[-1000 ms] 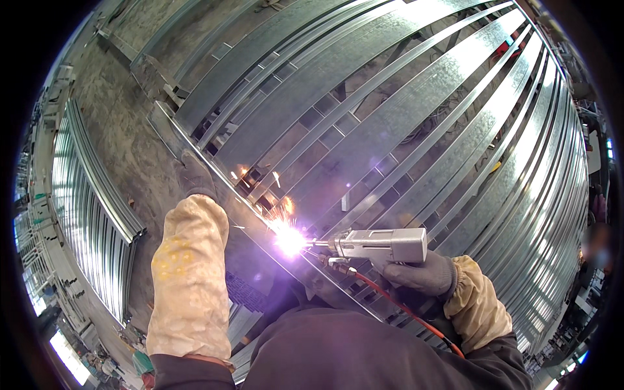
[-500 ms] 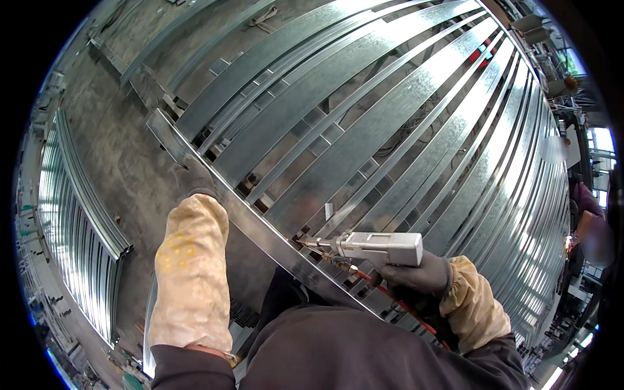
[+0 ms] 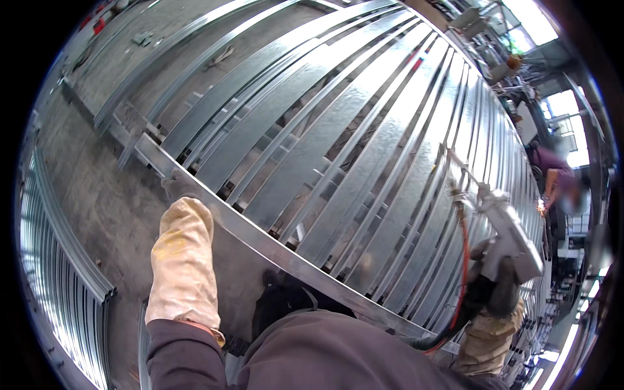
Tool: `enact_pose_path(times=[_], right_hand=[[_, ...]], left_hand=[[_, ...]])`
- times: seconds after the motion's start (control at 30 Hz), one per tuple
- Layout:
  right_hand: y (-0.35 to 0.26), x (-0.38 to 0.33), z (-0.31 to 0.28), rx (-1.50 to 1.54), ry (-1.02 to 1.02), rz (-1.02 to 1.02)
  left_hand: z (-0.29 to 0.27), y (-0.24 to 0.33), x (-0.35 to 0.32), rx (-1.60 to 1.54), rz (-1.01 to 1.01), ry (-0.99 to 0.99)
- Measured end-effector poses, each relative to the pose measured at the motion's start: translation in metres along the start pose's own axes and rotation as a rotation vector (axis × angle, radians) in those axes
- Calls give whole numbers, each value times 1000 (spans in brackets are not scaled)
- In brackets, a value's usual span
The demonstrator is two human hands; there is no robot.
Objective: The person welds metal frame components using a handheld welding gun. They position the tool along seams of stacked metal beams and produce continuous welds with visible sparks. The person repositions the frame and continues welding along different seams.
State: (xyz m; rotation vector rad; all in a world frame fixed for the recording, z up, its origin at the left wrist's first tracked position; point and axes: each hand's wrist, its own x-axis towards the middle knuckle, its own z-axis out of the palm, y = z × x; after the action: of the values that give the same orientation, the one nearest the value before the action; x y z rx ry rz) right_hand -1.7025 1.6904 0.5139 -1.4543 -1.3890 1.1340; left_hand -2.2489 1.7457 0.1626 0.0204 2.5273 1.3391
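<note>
A long shiny steel frame of parallel slats lies in front of me, closed along its near side by an edge rail (image 3: pixel 260 242). My left hand (image 3: pixel 179 186), in a dark glove with a pale protective sleeve over the forearm, grips this rail toward its left end; its fingers are partly hidden. My right hand (image 3: pixel 499 283), also gloved, is closed round a light grey welding gun (image 3: pixel 510 231), slightly blurred. The gun is raised above the slats at the right, its thin nozzle pointing away and to the left. A red-orange hose (image 3: pixel 464 273) hangs from it.
A stack of bent-looking steel profiles (image 3: pixel 71 273) lies at the left on the concrete floor (image 3: pixel 130 208). Beyond the frame at the right, a co-worker (image 3: pixel 562 179) bends over bright sparks (image 3: pixel 541 207). Loose scraps (image 3: pixel 143 39) lie on the far floor.
My right hand has lifted the welding gun off the joint at the edge rail and swung it right and upward. My left hand stays by the rail while the view has shifted.
</note>
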Motion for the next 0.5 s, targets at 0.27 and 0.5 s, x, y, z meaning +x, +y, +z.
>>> enact_pose_path(times=[0.27,0.5], right_hand=[[-77,-123,-161,10,455,-324],[-74,-157,-258,54,590,-411]], left_hand=[[-13,-8,-29,83,211,-29],[-74,45,-239,-449,529,-765]])
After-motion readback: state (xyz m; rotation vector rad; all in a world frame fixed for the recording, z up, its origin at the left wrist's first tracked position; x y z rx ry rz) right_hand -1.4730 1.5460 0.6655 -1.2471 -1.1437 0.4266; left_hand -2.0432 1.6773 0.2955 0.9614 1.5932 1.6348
